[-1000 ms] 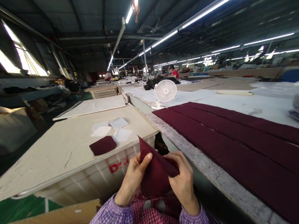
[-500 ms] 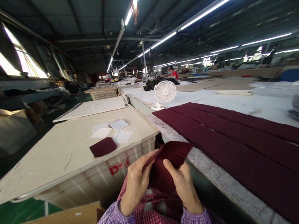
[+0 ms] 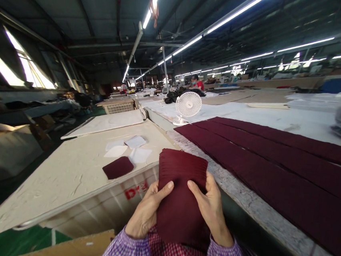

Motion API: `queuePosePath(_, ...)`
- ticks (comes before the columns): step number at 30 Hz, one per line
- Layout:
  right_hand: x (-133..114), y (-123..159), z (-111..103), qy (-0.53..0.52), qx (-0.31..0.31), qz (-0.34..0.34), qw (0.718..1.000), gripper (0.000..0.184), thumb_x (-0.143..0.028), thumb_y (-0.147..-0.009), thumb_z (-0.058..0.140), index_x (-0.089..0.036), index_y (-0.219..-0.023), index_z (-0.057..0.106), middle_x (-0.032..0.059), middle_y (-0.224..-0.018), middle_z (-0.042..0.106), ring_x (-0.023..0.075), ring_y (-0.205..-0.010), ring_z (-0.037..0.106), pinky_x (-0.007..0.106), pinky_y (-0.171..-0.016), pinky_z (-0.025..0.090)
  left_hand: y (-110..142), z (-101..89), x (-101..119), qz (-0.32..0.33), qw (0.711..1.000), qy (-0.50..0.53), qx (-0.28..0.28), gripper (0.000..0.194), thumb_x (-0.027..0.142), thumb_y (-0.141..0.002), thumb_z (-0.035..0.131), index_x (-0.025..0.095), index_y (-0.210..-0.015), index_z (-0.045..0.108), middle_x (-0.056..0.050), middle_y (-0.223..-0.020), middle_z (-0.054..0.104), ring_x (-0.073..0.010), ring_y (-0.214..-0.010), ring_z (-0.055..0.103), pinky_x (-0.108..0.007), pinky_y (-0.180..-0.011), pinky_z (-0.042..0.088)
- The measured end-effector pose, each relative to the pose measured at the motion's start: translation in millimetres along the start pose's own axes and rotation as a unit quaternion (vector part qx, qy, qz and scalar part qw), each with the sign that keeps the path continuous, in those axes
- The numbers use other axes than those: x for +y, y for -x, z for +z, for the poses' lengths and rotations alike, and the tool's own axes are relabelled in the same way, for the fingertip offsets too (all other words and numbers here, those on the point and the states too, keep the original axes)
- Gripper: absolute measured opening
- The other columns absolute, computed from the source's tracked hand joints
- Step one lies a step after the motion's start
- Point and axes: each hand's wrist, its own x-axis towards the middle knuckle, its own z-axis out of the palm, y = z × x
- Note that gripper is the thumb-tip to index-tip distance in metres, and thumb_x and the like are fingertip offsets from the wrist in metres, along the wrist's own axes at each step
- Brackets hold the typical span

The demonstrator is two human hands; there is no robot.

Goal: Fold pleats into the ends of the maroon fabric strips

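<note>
Between my hands is a stack of maroon fabric pieces (image 3: 180, 209), held up in front of my lap. Its top end is fanned into thin steps, and the lower end is rounded. My left hand (image 3: 149, 206) grips the left side, thumb on the front face. On the right side, my right hand (image 3: 211, 206) grips with its thumb also on the front; the fingers of both hands are mostly hidden behind the cloth. A smaller maroon fabric piece (image 3: 118, 167) lies on the cream board to the left, beside several white pieces (image 3: 135, 142).
Long maroon fabric strips (image 3: 263, 161) cover the table at the right. A white fan (image 3: 188, 104) stands at that table's corner. The cream board (image 3: 73, 163) rests on a white bin (image 3: 105, 210). A cardboard box (image 3: 86, 248) is low at the left. A person (image 3: 197, 82) sits far back.
The fabric stack was bent and curled toward the right; now it is flattened and upright, facing me. My left hand has shifted slightly left and its thumb now lies on the front.
</note>
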Motion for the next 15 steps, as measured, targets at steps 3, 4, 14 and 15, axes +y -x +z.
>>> queuePosePath(3,0,3,0,-0.006,0.006,-0.020,1.000,0.075,-0.036,-0.079,0.065,-0.023,-0.141,0.026,0.0121,-0.129,0.054,0.0225,-0.109,0.058,0.040,-0.095,0.048,0,4.5,5,-0.034,0.998,0.036,0.023,0.022,0.024,-0.074,0.071,0.009,-0.090,0.068,-0.011,-0.079,0.073,-0.0230,-0.080,0.069,-0.033,-0.081,0.053)
queuePosePath(4,-1,4,-2,-0.012,-0.004,-0.027,1.000,0.079,-0.035,-0.080,0.065,-0.026,-0.144,0.020,0.0118,-0.129,0.054,0.0219,-0.107,0.060,0.039,-0.092,0.049,1,5.1,7,-0.035,0.998,0.046,0.021,0.022,0.023,-0.075,0.070,0.009,-0.092,0.068,-0.011,-0.080,0.073,-0.0229,-0.081,0.069,-0.034,-0.082,0.053)
queuePosePath(14,-15,7,-21,0.094,-0.074,-0.092,0.989,0.026,-0.033,-0.082,0.062,-0.024,-0.107,0.061,0.0038,-0.104,0.063,0.0164,-0.083,0.061,0.026,-0.072,0.052,12,-1.4,21,-0.002,0.999,0.042,0.008,0.028,0.019,-0.076,0.069,0.009,-0.101,0.065,-0.011,-0.086,0.073,-0.0231,-0.083,0.069,-0.033,-0.082,0.054)
queuePosePath(15,-15,6,-21,0.089,-0.081,-0.079,0.990,0.027,-0.034,-0.082,0.062,-0.024,-0.108,0.060,0.0040,-0.105,0.063,0.0164,-0.083,0.061,0.025,-0.069,0.052,12,-2.1,21,0.000,0.999,0.040,0.008,0.028,0.019,-0.075,0.070,0.010,-0.102,0.065,-0.011,-0.086,0.073,-0.0233,-0.083,0.069,-0.033,-0.082,0.054)
